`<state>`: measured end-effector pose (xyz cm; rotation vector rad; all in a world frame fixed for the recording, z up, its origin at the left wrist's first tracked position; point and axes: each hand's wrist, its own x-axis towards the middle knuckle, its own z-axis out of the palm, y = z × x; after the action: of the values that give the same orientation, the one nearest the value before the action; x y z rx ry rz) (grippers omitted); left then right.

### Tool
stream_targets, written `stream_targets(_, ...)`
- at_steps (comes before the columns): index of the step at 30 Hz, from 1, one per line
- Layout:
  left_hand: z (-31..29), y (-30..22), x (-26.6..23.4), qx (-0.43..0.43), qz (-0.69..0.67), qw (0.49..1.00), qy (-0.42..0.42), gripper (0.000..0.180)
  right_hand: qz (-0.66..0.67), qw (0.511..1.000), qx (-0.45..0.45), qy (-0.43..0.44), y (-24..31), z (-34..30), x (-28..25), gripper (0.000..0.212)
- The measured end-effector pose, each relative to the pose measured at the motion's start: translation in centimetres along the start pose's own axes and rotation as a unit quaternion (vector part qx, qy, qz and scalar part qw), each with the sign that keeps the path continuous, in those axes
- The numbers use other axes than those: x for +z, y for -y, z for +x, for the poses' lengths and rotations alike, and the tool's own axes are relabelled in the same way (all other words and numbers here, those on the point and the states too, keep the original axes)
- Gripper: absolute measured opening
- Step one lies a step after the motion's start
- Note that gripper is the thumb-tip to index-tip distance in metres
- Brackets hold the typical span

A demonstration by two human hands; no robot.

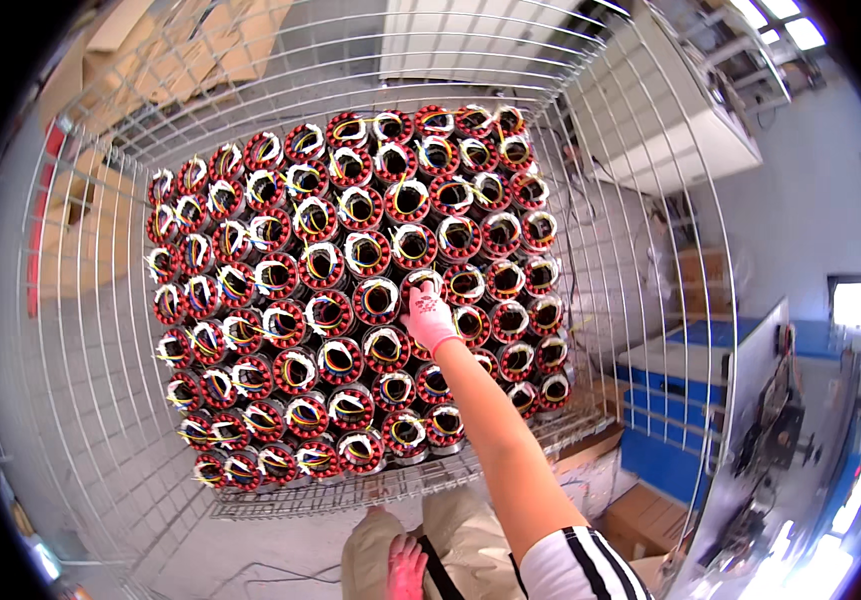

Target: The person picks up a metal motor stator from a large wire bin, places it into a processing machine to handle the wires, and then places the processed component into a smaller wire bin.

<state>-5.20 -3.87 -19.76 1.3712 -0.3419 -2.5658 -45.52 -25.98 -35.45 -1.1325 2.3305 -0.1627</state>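
Observation:
Rows of motor stators [359, 205], each a ring with red coil ends, white lacing and coloured lead wires, stand packed in a wire mesh cage. My right hand [428, 312], in a pink glove, reaches into the middle of the rows. Its fingers are bent over the rim of one stator [420, 277] and grip it; the fingertips are partly hidden in its bore. At the lower edge, my left hand [407, 568], also gloved in pink, lies against my beige trousers with its fingers stretched out. Nothing shows in it.
The mesh walls [640, 240] of the cage rise around the stators, with a near rim [350, 497] in front of my legs. Cardboard [190, 50] lies beyond the far left. A blue cabinet [665, 430] and a cardboard box [640, 515] stand outside on the right.

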Motion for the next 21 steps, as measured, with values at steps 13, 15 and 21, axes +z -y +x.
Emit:
stream_targets(13,-3.9,-0.8,4.0,-0.052,0.39,0.903,0.174,0.052,0.333,0.765,0.394,-0.386,-17.6,-52.0,8.5,0.032)
stream_targets(15,-4.7,0.6,6.8,-0.053,0.487,0.846,0.209,0.055,0.274,0.609,0.57,-0.479,-18.9,-64.1,14.0,0.035)
stream_targets(21,-6.6,12.5,12.7,-0.049,0.663,0.642,0.381,0.054,0.185,0.194,0.76,-0.592,-10.3,-93.1,29.9,0.023)
